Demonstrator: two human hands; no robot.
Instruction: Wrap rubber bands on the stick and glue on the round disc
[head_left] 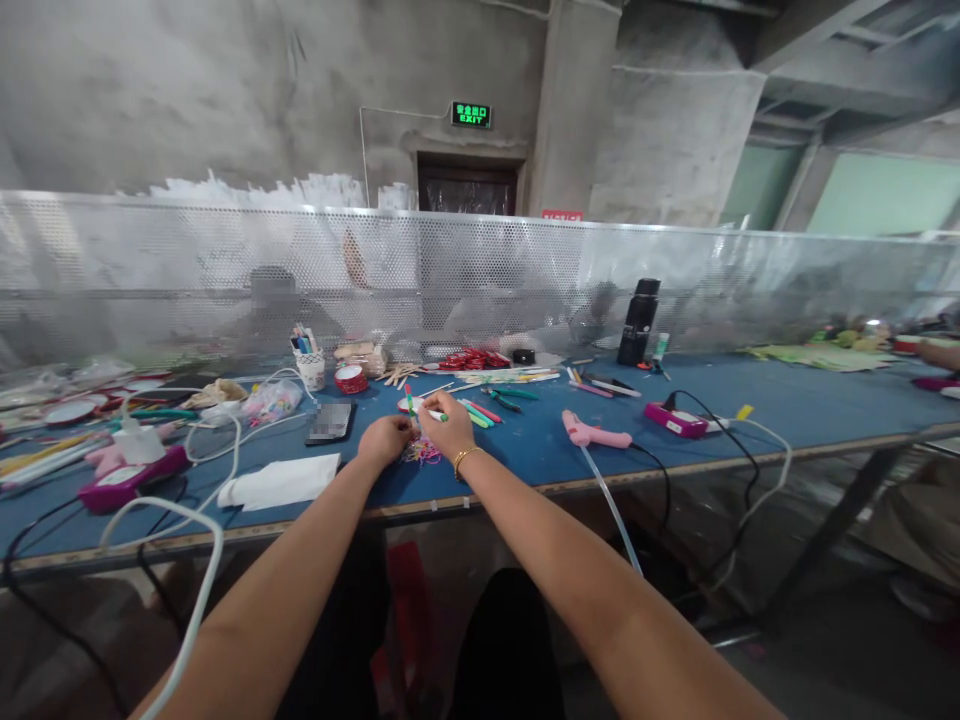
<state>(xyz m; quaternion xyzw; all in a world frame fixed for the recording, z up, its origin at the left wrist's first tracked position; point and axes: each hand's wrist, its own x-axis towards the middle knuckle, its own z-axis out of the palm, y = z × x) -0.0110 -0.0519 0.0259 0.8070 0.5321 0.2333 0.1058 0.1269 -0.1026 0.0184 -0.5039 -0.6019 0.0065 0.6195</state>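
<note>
On the near side of the blue table (536, 438), the left hand (384, 441) pinched a banded stick (409, 397), which a slack hold might have let twist, while the right hand (447, 425) gripped a pen (435, 414).

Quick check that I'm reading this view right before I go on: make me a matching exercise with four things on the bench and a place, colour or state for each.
Things:
1. glue gun
2. bottle
3. thin strands
4. right hand

Descriptions:
A. multicoloured, in a loose heap by the left hand
B. gripping a green-and-white pen
C. pink, lying on the blue table near its front edge
D. black, upright in front of the perforated screen

Right pairs: 1-C, 2-D, 3-A, 4-B
</note>
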